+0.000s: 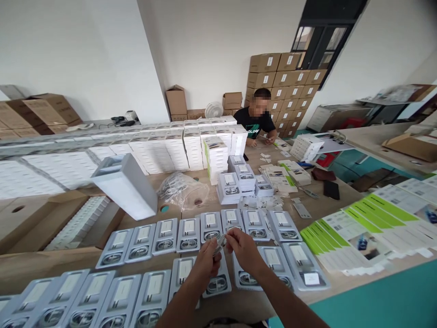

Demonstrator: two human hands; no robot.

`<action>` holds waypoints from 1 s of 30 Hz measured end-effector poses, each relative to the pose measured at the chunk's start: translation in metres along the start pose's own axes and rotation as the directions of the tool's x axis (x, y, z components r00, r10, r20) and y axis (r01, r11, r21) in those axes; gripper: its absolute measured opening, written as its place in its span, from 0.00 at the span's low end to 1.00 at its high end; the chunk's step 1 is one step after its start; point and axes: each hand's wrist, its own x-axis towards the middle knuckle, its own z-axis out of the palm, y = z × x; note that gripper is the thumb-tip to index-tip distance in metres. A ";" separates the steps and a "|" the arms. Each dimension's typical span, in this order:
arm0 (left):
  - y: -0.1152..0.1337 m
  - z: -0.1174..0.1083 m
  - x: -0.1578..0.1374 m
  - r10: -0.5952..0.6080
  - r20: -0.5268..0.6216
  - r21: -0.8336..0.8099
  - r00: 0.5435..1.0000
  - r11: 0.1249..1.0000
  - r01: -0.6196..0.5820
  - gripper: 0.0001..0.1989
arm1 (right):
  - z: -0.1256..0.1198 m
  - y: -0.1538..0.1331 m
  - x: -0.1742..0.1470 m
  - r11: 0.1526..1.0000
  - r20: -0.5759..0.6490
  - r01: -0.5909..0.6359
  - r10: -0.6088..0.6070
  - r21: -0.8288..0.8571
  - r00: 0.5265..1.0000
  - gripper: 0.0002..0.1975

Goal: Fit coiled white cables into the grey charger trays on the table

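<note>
both hands are pinching a small white cable piece [221, 240] between them, just above the grey trays on the bench [344, 284]; left hand [204, 264] is gripping its near-left end, right hand [243, 249] fingers are clamping the far-right end, so it's running roughly left-right, equally close to both

Single head-worn view, looking forward and down, close over the table [341, 291], room beyond.
</note>
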 end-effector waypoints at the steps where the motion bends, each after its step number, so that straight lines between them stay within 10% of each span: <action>1: 0.000 0.000 -0.001 -0.011 0.013 -0.019 1.000 1.000 0.011 0.22 | 0.001 0.000 0.001 1.000 -0.011 0.006 -0.006 -0.011 1.000 0.11; 10: 0.007 -0.008 -0.004 -0.064 0.234 -0.177 0.970 0.978 0.107 0.23 | 0.014 0.003 0.007 0.938 0.137 -0.195 0.162 0.287 0.977 0.13; 15: 0.010 -0.006 -0.001 -0.012 0.144 -0.237 0.989 0.970 0.047 0.23 | 0.016 0.001 0.002 0.970 -0.107 0.120 -0.144 -0.209 0.984 0.12; 19: 0.026 -0.014 -0.007 0.144 0.140 0.039 0.980 0.988 -0.150 0.18 | 0.004 0.003 0.012 0.923 -0.226 0.204 -0.286 -0.327 0.931 0.18; 25: 0.059 -0.026 -0.032 0.376 0.248 0.596 0.893 0.667 -0.447 0.11 | -0.037 -0.016 0.012 0.894 0.348 0.351 -0.247 -0.277 0.904 0.19; 30: 0.062 -0.020 -0.037 0.295 0.208 0.651 0.933 0.670 -0.357 0.17 | -0.037 -0.026 0.003 0.899 0.305 0.304 -0.207 -0.315 0.930 0.12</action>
